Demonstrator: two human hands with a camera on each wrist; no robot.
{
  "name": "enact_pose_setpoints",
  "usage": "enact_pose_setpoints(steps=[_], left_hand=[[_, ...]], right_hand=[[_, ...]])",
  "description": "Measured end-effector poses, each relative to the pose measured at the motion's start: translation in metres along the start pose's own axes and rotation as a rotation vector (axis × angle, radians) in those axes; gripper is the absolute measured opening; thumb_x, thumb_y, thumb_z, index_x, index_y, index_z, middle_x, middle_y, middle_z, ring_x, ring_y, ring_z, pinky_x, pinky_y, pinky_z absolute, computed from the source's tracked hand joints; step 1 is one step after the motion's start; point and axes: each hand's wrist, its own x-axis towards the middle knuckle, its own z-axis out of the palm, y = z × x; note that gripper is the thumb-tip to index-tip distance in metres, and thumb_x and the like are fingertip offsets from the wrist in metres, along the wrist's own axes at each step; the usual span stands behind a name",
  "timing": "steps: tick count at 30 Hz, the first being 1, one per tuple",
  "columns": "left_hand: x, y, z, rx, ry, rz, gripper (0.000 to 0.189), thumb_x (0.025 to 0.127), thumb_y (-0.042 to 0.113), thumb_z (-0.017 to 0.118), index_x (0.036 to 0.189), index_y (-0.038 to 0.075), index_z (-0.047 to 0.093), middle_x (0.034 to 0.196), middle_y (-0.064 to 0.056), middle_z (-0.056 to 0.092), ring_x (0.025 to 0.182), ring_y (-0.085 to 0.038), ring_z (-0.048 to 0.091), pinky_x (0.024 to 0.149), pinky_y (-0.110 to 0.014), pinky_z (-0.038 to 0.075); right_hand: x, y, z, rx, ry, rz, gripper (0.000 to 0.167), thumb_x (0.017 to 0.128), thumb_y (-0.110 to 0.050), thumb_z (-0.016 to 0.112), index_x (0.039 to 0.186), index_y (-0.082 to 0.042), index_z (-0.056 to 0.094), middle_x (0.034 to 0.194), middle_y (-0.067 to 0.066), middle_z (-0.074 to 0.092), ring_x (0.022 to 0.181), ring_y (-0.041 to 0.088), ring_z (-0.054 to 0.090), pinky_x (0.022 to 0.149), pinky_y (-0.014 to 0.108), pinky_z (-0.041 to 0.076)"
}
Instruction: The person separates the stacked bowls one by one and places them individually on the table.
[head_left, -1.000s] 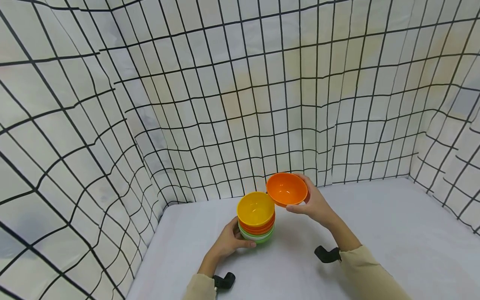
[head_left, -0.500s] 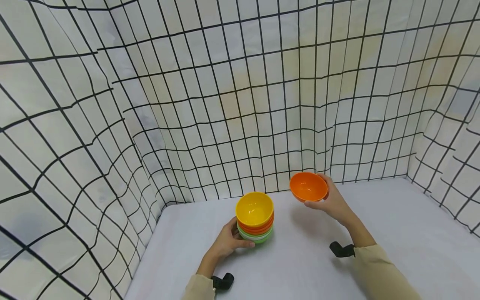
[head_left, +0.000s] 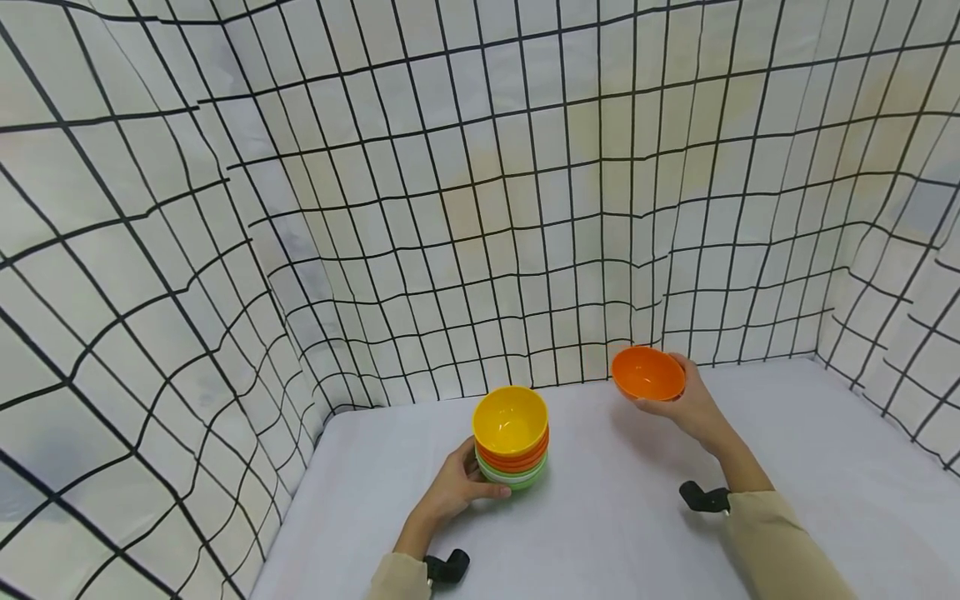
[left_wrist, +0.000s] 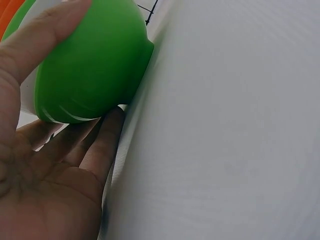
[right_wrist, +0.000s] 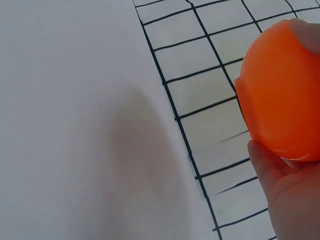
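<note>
In the head view a stack of nested bowls stands on the table, with a yellow bowl (head_left: 510,422) on top, orange ones beneath it, then white and green at the bottom. My left hand (head_left: 452,485) holds the stack low down from its left side. The left wrist view shows the thumb and fingers on either side of the green bowl (left_wrist: 97,60), whose foot meets the cloth. To the right, my right hand (head_left: 696,407) grips a single orange bowl (head_left: 647,374) by its side, tilted with its inside facing me. Its shadow falls on the cloth below, apart from it.
A white cloth covers the table (head_left: 585,533). White curtains (head_left: 480,208) with a black grid rise behind the table and at both sides. A black wrist mount (head_left: 447,567) sits at the left wrist, another mount (head_left: 703,497) at the right.
My right hand has carried the orange bowl to the right, away from the stack, starting from close beside the yellow bowl. The left hand and the stack have stayed in place.
</note>
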Motion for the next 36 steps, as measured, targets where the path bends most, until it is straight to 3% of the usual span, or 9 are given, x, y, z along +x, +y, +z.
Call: enact_pose_setpoints(steps=[11,23,36], left_hand=[[-0.002,0.003,0.001,-0.027,-0.010,-0.008,0.094,0.075,0.012,0.092,0.154,0.018,0.042,0.156,-0.008,0.050,0.146,-0.031,0.047,0.125,-0.048,0.036],[-0.001,0.002,0.001,-0.071,-0.025,-0.038,0.091,0.075,0.016,0.092,0.152,0.025,0.044,0.153,-0.002,0.053,0.145,-0.025,0.049,0.125,-0.043,0.037],[-0.003,0.001,-0.001,-0.073,-0.032,-0.038,0.091,0.075,0.017,0.092,0.152,0.024,0.044,0.153,-0.003,0.052,0.144,-0.026,0.049,0.125,-0.044,0.038]], right_hand=[[-0.002,0.022,-0.024,-0.028,0.026,0.111,0.120,0.085,-0.041,0.083,0.161,-0.005,-0.003,0.161,0.030,0.022,0.142,0.049,0.030,0.116,0.073,0.034],[0.000,0.051,-0.047,-0.092,0.045,0.253,0.127,0.087,-0.045,0.080,0.158,0.002,-0.015,0.159,0.038,0.016,0.142,0.054,0.028,0.120,0.072,0.029],[-0.005,0.066,-0.054,-0.065,0.016,0.304,0.127,0.089,-0.043,0.079,0.157,0.000,-0.019,0.160,0.038,0.010,0.142,0.054,0.023,0.121,0.071,0.028]])
